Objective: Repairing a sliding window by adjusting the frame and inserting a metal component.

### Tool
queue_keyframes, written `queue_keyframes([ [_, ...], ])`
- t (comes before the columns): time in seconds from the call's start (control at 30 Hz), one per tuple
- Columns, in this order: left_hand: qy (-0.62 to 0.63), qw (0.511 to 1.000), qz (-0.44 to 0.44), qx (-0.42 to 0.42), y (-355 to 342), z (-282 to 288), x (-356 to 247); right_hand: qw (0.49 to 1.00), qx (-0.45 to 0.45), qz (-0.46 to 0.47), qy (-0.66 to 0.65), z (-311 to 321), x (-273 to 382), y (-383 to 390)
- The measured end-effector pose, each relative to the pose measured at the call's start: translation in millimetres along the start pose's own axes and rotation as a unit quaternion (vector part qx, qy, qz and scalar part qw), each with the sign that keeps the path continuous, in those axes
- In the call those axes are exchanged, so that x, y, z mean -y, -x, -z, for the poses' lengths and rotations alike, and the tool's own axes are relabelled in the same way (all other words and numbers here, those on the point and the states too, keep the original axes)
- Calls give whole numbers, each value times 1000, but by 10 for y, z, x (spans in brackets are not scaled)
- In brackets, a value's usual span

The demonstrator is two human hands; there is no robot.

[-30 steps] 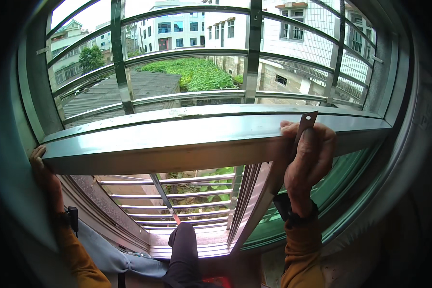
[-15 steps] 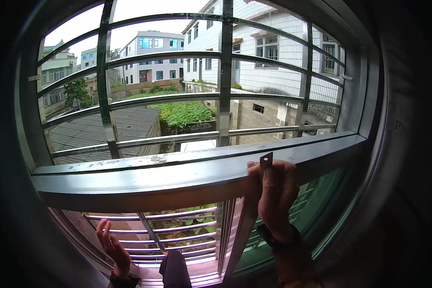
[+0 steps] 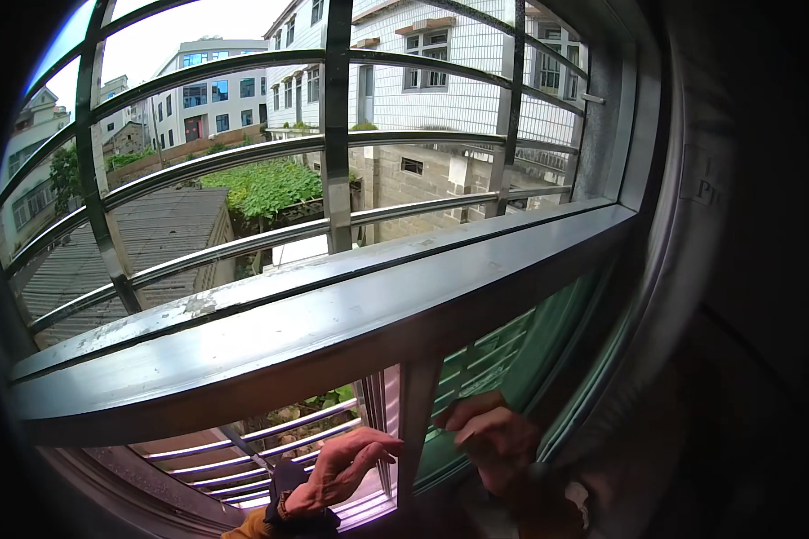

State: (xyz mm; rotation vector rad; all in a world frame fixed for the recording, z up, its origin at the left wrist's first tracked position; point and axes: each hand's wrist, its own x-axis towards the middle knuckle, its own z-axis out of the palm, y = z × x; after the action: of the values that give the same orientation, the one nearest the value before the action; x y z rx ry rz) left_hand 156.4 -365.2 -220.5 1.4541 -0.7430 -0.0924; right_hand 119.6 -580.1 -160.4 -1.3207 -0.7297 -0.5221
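My left hand (image 3: 342,472) is low in the view, its fingers stretched toward the grey vertical post (image 3: 415,413) of the window frame and touching its left edge; it holds nothing. My right hand (image 3: 493,438) is just right of that post, in front of the green-tinted glass pane (image 3: 512,350), fingers curled with the thumb pressed to them. Whether something thin is pinched in it cannot be made out. Above both hands runs the wide grey horizontal frame rail (image 3: 315,332).
Metal security bars (image 3: 337,135) curve across the outside of the window, with more bars (image 3: 243,445) below the rail. Rooftops, green plants and white buildings lie beyond. The dark window reveal (image 3: 692,269) closes in on the right.
The view has swung left and up. My right hand dropped from the rail's top edge, where it held a thin metal strip upright, to below the rail. My left hand moved right to the post.
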Motion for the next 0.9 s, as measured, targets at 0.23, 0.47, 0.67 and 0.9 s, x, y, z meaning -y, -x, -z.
queue_keyframes([
  [0.23, 101, 988, 82, 79, 93, -237, -6, 996, 29, -48, 72, -75, -602, 657],
  [0.47, 81, 983, 119, 110, 206, -237, 165, 976, 12, -173, -129, -144, -583, 802],
  [0.67, 95, 982, 51, 152, 152, -151, 213, 957, 155, -94, -227, 51, -1305, 945],
  [0.9, 195, 972, 41, 121, 195, 113, 155, 943, -11, 134, 305, 69, 187, -72],
])
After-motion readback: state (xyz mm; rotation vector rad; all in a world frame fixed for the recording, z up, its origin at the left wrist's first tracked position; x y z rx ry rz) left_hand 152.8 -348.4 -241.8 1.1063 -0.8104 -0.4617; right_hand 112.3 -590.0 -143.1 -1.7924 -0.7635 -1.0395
